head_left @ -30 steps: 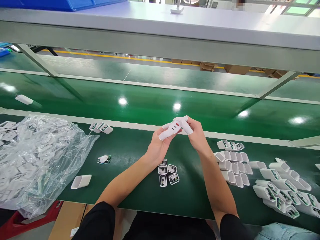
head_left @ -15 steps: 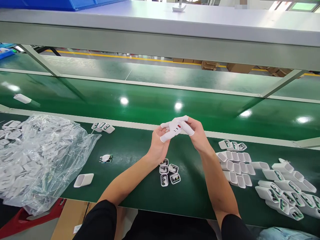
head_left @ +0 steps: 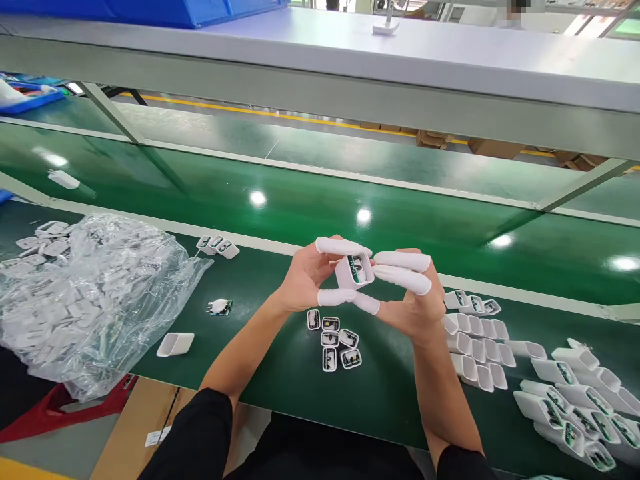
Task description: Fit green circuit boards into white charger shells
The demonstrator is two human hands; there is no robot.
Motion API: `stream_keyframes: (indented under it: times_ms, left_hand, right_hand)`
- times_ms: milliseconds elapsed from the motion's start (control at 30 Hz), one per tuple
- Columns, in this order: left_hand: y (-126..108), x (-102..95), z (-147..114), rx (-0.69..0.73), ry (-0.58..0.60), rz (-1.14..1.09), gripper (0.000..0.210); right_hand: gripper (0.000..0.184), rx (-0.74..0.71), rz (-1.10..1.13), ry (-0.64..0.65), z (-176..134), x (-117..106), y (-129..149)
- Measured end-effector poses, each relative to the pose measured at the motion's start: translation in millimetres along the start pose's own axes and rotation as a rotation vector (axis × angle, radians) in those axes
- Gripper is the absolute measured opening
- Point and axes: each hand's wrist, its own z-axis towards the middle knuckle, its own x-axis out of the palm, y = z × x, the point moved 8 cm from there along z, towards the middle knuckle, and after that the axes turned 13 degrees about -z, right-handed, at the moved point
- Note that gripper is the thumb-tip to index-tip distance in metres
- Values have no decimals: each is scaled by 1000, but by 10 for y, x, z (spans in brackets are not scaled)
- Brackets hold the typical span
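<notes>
A white plastic charger housing (head_left: 343, 275), its open end facing me and a green circuit board showing inside, is held above the bench. My left hand (head_left: 311, 275) grips it from the left between white-covered thumb and index finger. My right hand (head_left: 413, 290), also with white finger covers, has its fingertips closed at the housing's right edge and its thumb below. Beneath my hands stand several similar housings (head_left: 330, 339) with boards inside, open ends up. To the left lie a loose circuit board (head_left: 219, 307) with a white part and metal pins, and an empty housing (head_left: 175, 344).
A clear plastic bag (head_left: 120, 293) of white parts covers the left of the green bench (head_left: 280, 380). Rows of housings (head_left: 480, 337) stand at right, with board-filled ones (head_left: 575, 407) further right. A shelf (head_left: 320, 73) with a blue bin (head_left: 235, 13) spans the back.
The housing has turned from its slotted face with a red mark to its open end. My hands have shifted their hold on it, and the view has moved slightly.
</notes>
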Motion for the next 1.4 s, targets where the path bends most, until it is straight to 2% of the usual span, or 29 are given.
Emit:
stream_keyframes:
  times_ms: [233,367,467,567,667,767,867,1033,1233,1400]
  left_hand:
    - [-243,115,39,201,71,131,76]
    - [-266,109,29,243,77,181,79]
    - [-229,79,9,223,53,221,75]
    - [-175,39,-11,159,9,244,73]
    - [-118,-25,-24,36,-29,193,73]
    - [-45,-42,-33,-137,42,100,78]
    - [-5,-54,-35,-250,87,38,75]
    - [70,-97,-6,-279,-89,-4,61]
    - [291,-82,-51,-249,-300,-52,54]
    - [561,-160,-163,-214,-512,-160,53]
  right_hand:
    - [76,-49,-143,31,-46,-21,87]
    - [67,-88,-153,-1,-43,-45,128]
    - [57,-95,-139,31,-17,-22,133]
    - [50,-81,-139,76,14,19,121]
    - [57,5,-67,106,30,59,54]
    - [62,160,115,116,27,89,-77]
    - [51,290,280,137,16,126,-208]
    - [34,467,499,261,-42,293,-384]
    - [49,734,664,295,-178,526,-601]
    - [50,913,768,304,-279,717,-680]
